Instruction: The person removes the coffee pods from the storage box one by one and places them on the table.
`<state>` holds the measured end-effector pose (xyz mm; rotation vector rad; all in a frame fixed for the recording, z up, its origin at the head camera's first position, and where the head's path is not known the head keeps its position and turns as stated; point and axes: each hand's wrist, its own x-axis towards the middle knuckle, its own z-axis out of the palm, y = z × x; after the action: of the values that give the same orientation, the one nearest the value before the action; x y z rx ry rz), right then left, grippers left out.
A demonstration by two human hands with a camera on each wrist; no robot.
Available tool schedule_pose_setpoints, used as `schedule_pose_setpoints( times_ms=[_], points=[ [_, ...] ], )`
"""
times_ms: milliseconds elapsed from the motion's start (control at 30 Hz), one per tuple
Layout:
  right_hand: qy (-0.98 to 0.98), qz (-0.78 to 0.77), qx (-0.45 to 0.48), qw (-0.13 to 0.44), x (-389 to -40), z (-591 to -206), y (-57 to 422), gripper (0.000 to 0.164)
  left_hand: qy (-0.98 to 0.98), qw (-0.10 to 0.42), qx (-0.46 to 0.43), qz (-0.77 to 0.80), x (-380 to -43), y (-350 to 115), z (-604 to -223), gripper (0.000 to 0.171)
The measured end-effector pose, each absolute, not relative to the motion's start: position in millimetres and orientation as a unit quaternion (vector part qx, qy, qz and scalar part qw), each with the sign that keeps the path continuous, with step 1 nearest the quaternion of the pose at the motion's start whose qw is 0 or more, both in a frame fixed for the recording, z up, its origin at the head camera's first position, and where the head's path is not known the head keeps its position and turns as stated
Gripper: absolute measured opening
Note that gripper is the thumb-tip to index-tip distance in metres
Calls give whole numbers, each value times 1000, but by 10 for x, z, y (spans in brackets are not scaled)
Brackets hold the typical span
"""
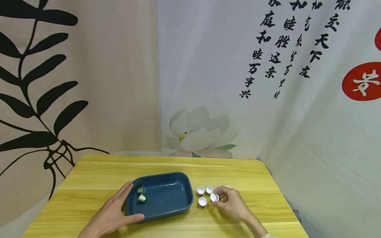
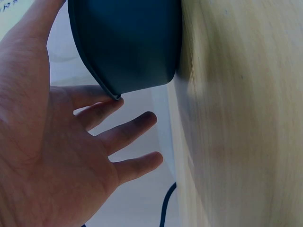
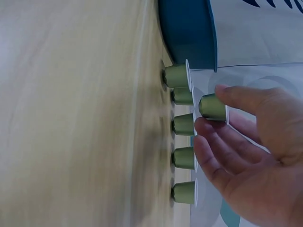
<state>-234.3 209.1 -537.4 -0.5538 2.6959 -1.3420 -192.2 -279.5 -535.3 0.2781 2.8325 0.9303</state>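
Right hand [image 1: 230, 203]: fingers pinch a pod [image 3: 213, 108] above the counter [image 1: 238, 172]
Left hand [image 1: 111, 211]: fingers wide, touching the tray [image 1: 166, 195]
Tray: two pods [image 1: 142, 198], tilted
Counter: five pods [image 1: 202, 201] upright beside tray
Progress: looks early; two in, six out

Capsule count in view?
8: two capsules in the blue tray, one capsule pinched in the right hand, five capsules upright on the table right of the tray. The hand could hide more.
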Motion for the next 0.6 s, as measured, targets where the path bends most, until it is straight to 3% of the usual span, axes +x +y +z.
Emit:
schedule_pose_setpoints(
  times_ms=[600],
  points=[
    [889,-420,-177,45,-2336,-5480,2057,28,947,75,87,301,-1914,-2786,-5349,135]
  ],
)
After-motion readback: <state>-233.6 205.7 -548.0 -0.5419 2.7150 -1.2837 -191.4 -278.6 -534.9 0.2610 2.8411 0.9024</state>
